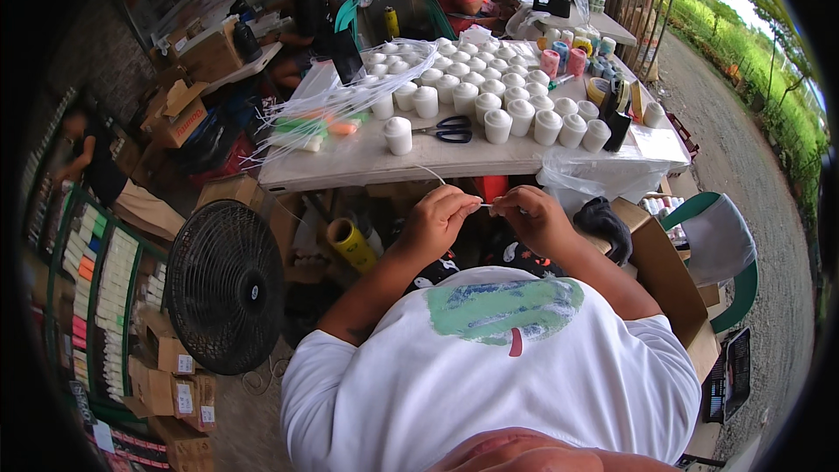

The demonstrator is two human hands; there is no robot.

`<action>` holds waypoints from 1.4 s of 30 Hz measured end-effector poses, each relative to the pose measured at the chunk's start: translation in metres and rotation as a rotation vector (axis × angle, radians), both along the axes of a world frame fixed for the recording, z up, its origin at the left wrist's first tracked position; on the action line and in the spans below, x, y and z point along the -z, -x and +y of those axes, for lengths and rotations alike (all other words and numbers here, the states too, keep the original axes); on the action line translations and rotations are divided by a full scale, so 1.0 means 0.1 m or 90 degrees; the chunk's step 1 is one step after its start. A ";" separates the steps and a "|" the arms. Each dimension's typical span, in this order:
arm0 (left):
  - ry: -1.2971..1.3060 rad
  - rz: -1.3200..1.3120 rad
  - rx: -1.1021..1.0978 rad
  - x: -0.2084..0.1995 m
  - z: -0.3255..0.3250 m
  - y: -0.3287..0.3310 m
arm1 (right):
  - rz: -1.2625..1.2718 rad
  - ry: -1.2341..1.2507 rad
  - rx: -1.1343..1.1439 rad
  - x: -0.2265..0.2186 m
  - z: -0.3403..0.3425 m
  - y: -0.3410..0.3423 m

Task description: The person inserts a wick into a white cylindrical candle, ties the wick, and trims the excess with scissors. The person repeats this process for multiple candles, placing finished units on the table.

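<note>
In front of my chest, just off the table's near edge, both hands pinch a thin white string (486, 204). My left hand (441, 220) is closed on it, and a loose end curves up above the knuckles. My right hand (531, 215) pinches the string a short way across, fingertips pressed together. On the table (350, 173) beyond stand many white cup-shaped pieces (498, 126) with domed tops. Dark-handled scissors (453, 129) lie among the front ones. A loose bundle of long white strings (328, 105) spreads over the table's left side.
A black fan (225, 287) stands at my left, near a yellow roll (348, 238). Clear plastic (603, 177) hangs over the table's front right edge. A cardboard box (669, 293) and green chair (745, 293) are on my right. Other people sit beyond the table.
</note>
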State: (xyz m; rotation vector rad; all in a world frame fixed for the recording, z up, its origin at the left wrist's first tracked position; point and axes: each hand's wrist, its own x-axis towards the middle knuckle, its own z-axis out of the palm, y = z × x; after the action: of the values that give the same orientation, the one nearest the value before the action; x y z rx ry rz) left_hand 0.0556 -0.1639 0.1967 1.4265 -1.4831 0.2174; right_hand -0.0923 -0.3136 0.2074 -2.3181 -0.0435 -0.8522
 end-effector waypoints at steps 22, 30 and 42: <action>-0.084 -0.258 -0.270 -0.02 0.29 -0.67 | 0.078 0.110 0.116 -0.09 -0.09 0.17; -0.152 -0.022 -0.218 0.11 0.48 -0.71 | 0.014 0.060 0.148 -0.17 -0.08 0.16; -0.097 -0.215 -0.294 0.37 0.19 -0.69 | 0.029 0.073 0.133 -0.29 -0.05 0.24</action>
State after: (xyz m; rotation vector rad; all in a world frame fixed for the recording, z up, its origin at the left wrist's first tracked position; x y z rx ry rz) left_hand 0.1248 -0.1447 0.1602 1.9193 -1.4351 0.6691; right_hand -0.1163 -0.3186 0.2366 -2.4793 0.1769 -0.9206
